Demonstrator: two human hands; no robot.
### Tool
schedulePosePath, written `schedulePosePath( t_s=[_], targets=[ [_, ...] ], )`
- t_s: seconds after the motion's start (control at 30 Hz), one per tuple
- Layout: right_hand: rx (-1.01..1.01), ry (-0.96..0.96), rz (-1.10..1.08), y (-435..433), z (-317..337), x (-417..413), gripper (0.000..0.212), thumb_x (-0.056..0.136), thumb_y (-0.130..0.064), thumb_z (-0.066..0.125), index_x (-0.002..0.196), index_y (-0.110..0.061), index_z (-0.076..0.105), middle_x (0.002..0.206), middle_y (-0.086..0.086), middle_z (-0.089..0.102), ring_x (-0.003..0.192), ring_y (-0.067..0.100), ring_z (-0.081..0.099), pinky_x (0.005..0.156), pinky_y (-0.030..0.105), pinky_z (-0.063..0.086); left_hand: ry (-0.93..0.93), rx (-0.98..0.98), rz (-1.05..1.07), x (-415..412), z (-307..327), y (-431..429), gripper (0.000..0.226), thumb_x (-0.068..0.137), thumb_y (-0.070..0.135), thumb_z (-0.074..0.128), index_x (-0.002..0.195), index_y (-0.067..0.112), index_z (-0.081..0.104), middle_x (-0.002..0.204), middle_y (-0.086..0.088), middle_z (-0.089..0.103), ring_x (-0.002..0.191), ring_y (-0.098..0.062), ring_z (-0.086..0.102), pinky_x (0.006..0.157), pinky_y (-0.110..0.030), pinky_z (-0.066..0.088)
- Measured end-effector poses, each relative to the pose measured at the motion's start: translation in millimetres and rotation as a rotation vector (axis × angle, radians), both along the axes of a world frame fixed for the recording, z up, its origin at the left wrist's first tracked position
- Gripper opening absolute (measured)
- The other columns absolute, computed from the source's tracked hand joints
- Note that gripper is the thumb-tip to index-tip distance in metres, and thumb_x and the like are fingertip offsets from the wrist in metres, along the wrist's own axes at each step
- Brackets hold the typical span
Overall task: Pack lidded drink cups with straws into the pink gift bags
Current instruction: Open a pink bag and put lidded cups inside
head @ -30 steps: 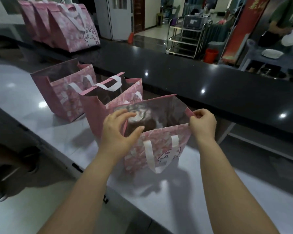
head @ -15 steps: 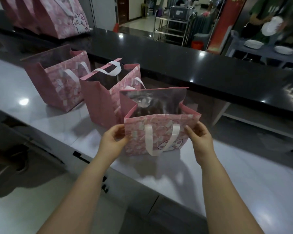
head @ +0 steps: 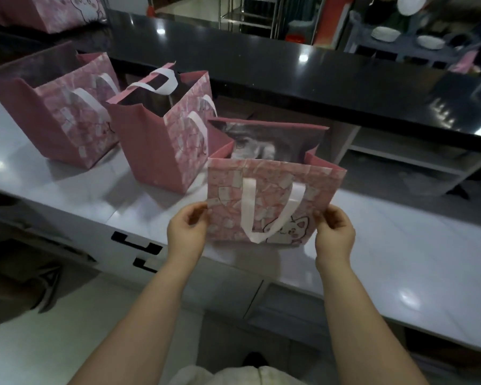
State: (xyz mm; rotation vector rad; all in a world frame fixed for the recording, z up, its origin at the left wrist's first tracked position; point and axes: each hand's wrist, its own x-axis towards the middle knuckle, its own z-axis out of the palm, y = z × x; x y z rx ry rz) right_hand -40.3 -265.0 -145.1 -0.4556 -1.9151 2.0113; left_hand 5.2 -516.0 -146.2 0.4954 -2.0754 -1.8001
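Both forearms reach forward. The left grip [head: 188,232] pinches the nearest bag [head: 270,195] at its lower left edge, and the right grip [head: 335,234] pinches its lower right edge. The bag stands upright at the front edge of the pale counter [head: 400,245], mouth up, with its width along that edge. Its contents are unclear. To its left stand two more bags [head: 67,115]. A black ledge [head: 289,70] runs behind.

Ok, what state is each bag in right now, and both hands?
nearest bag: upright, mouth open, held at both sides; contents unclear.
middle bag: upright, mouth open, untouched.
far bag: upright, mouth open, untouched.
left hand: grips nearest bag's left edge.
right hand: grips nearest bag's right edge.
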Motion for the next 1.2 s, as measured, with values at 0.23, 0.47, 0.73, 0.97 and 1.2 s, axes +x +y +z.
schedulePosePath(
  t_s=[0.23,0.47,0.73,0.97,1.2],
  targets=[
    [-0.130,-0.052,-0.184,16.4,4.9,35.2,0.023,0.095,-0.003,0.056,0.097,-0.021,0.070,0.095,-0.008,0.073,0.079,-0.003,0.068,0.063,0.012,0.053,-0.014,0.117,-0.070,0.0,2.7,21.0,0.020,0.091,0.007,0.066,0.091,0.027,0.071,0.092,0.004,0.074,0.088,-0.010,0.070,0.084,-0.036,0.059],
    [-0.146,0.024,-0.312,21.2,7.5,85.2,0.024,0.095,-0.008,0.058,0.095,-0.029,0.070,0.090,-0.016,0.074,0.083,-0.001,0.069,0.062,0.013,0.053,-0.007,0.092,-0.184,2.7,-10.0,47.2,0.017,0.094,0.013,0.063,0.097,0.027,0.071,0.095,0.006,0.073,0.091,-0.011,0.069,0.083,-0.038,0.059],
    [-0.142,0.155,-0.630,55.0,18.0,150.9,0.022,0.093,-0.003,0.061,0.089,-0.023,0.065,0.079,-0.013,0.074,0.075,0.000,0.068,0.064,0.013,0.052,-0.044,0.193,-0.395,15.2,-16.0,99.9,0.012,0.093,0.015,0.065,0.097,0.023,0.072,0.093,0.004,0.074,0.089,-0.016,0.071,0.080,-0.040,0.060],
    [-0.130,0.218,-0.791,105.7,37.4,210.8,0.016,0.093,0.002,0.057,0.095,-0.013,0.063,0.079,-0.010,0.074,0.075,0.000,0.068,0.066,0.015,0.053,-0.070,0.247,-0.580,28.2,0.7,169.3,0.015,0.093,0.014,0.065,0.090,0.028,0.072,0.093,0.000,0.074,0.088,-0.019,0.071,0.079,-0.041,0.060],
    [-0.103,0.274,-0.902,165.2,54.3,260.7,0.022,0.094,0.000,0.058,0.092,-0.020,0.067,0.082,-0.010,0.075,0.076,0.004,0.071,0.063,0.017,0.054,0.020,0.191,-0.722,46.1,23.6,254.6,0.016,0.093,0.019,0.066,0.088,0.033,0.073,0.090,0.005,0.074,0.087,-0.014,0.071,0.077,-0.038,0.060]
  ],
)
